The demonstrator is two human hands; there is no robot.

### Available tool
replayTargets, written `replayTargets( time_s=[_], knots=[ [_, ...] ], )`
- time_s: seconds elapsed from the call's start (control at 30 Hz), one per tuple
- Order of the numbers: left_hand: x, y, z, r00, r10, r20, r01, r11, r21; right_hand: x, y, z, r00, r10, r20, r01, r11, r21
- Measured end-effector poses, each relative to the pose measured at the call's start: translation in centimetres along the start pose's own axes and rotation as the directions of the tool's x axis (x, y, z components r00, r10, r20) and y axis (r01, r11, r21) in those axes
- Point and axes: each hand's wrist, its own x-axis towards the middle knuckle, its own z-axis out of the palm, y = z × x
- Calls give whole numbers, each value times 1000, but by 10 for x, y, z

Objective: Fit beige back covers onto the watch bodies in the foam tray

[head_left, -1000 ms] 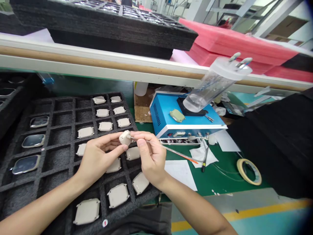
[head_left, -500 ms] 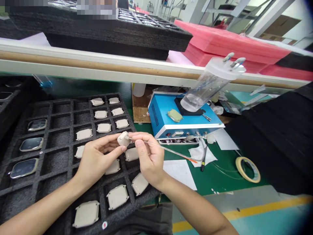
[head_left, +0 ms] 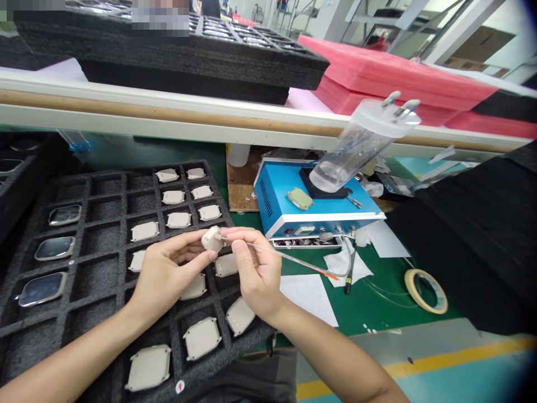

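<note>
Between the fingertips and thumb of my left hand (head_left: 165,271) is a small beige watch case (head_left: 212,239), tilted up on edge above the foam tray. My right hand (head_left: 258,274) pinches a thin clear tube (head_left: 300,261) close to its end. The tube's tip meets the side of the case, though the exact contact point is too small to make out. Below both hands lies the black foam tray (head_left: 120,260), with several beige cases such as this watch case back (head_left: 202,338) in its pockets. Dark-screened watches (head_left: 42,289) sit along its left column.
A blue machine (head_left: 272,190) stands behind, bearing a clear cylinder (head_left: 350,148) and a pale green case (head_left: 300,198). On the green bench are a white paper (head_left: 312,302), a wipe (head_left: 361,268) and a tape roll (head_left: 413,292). A shelf edge (head_left: 168,120) crosses above, with foam stacks on it.
Both hands keep the same pose, with the watch case and tube held in place. Only a very slight shift of the camera view shows.
</note>
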Motion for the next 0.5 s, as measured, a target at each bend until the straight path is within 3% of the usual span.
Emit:
replayTargets(
  time_s=[0.23, 0.33, 0.43, 0.5],
  knots=[
    [-2, -3, 3, 1000, -10, 18, 10, 1000, 4, 2, -1, -1, 1000, -14, -4, 14, 1000, -26],
    [-7, -3, 4, 999, 28, 21, -30, 996, 84, -3, -1, -3, 1000, 2, 1, -2, 1000, -10],
    [7, 5, -15, 987, 144, 73, -160, 930, 332, -9, -1, -4, 997, 49, -60, -47, 998, 32],
    [31, 14, -45, 975, 187, 116, -219, 761, 610, -12, 0, -3, 993, 90, -76, -86, 995, 49]
  ],
)
